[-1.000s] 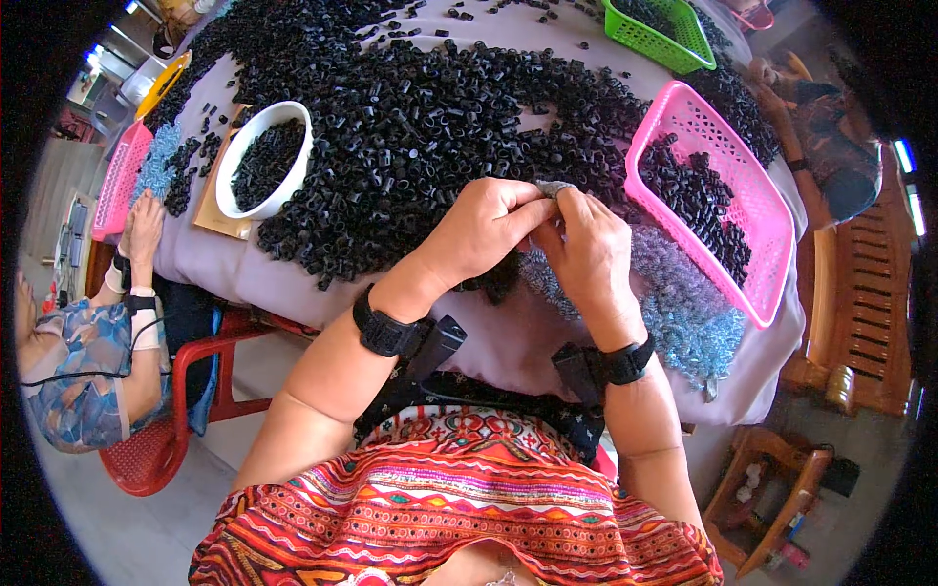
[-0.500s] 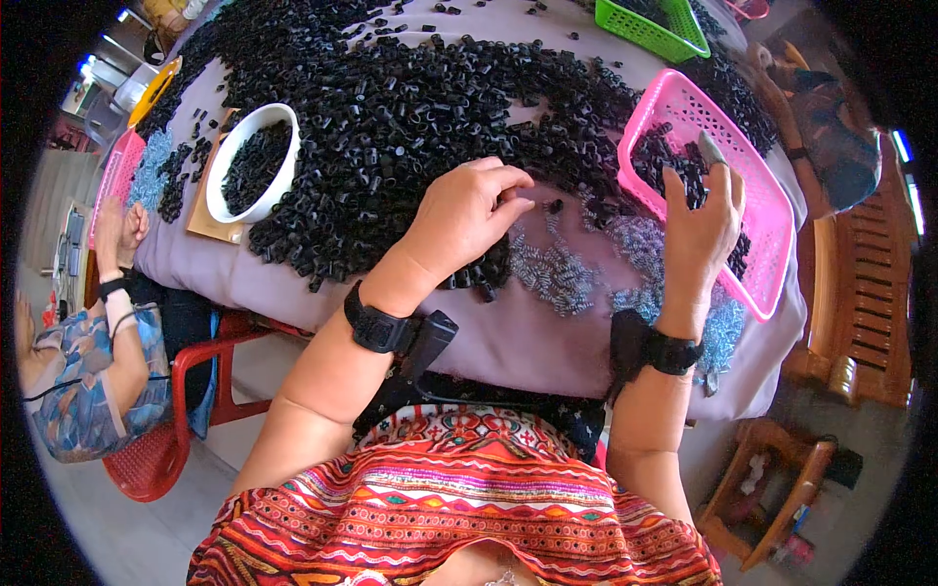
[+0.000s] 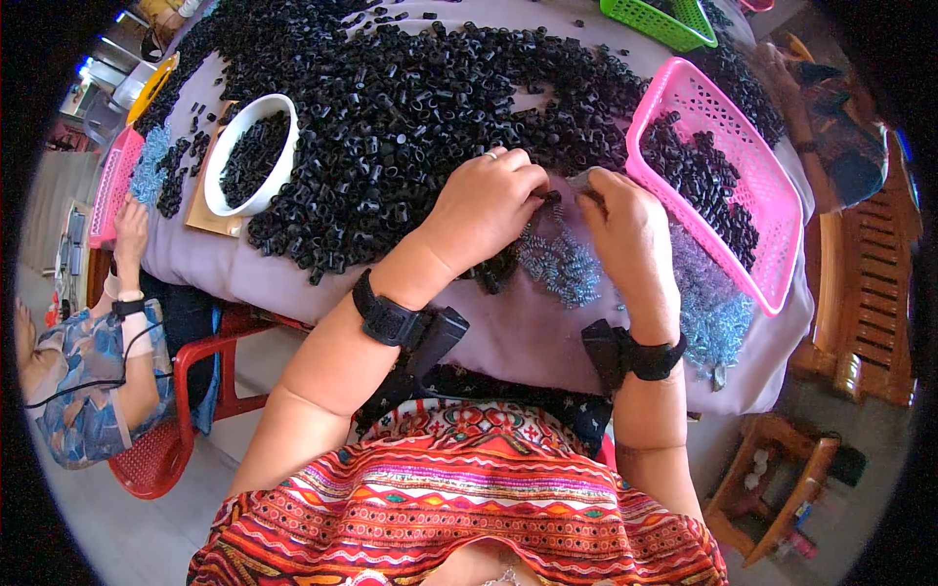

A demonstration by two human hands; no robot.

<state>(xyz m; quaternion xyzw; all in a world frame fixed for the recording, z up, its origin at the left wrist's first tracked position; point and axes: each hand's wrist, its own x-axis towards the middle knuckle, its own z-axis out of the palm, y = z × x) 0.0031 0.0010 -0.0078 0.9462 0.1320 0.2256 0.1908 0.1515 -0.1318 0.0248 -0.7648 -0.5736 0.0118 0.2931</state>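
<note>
My left hand (image 3: 489, 207) is closed in a pinch over the edge of the black pile, a ring on one finger. A small black plastic part (image 3: 551, 197) shows at its fingertips. Just to the right, my right hand (image 3: 633, 223) is also closed, thumb and fingers together, with a grey cover on one fingertip. Whatever it holds is hidden. The hands are close but apart. Below and between them lies a heap of small shiny coil springs (image 3: 562, 266), with more springs (image 3: 718, 317) by the right wrist. A large pile of black plastic parts (image 3: 391, 127) spreads beyond.
A pink perforated basket (image 3: 777, 225) with black parts stands at right, a green basket (image 3: 674, 29) at far right. A white bowl (image 3: 285, 176) of black parts sits left on a brown board (image 3: 207, 210). Another person's hand (image 3: 131, 230) is beside a pink basket (image 3: 117, 186).
My right hand has left the pink basket and come left toward my left hand, its spread fingers now pinched. The left hand has shifted slightly right. The other person's hand has lowered.
</note>
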